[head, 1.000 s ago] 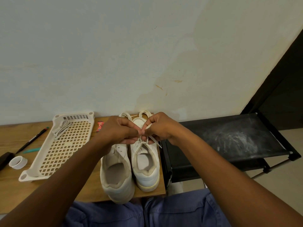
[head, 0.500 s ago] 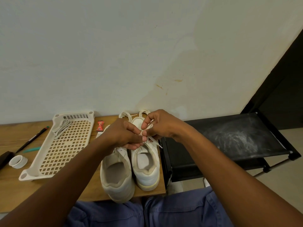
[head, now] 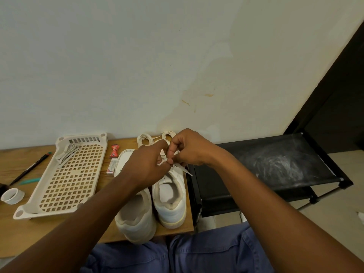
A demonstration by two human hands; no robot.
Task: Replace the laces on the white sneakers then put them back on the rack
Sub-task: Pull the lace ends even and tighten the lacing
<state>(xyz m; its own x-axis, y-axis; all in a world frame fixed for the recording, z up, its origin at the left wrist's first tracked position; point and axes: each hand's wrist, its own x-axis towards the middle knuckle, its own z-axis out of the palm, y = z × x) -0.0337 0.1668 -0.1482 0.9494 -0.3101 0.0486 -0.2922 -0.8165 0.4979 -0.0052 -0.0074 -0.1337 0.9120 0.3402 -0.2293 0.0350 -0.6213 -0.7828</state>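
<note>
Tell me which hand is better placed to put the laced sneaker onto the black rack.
Right hand: it is on the side of the black rack, beside the right sneaker. The left hand is farther away.

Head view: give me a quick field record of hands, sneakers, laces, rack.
left hand: pinches lace over right sneaker
right hand: pinches same lace
right sneaker: on wooden table, being laced
left sneaker: beside it, touching
spare laces: coiled by wall
tray: holds grey laces
rack: black, holds no sneakers
</note>
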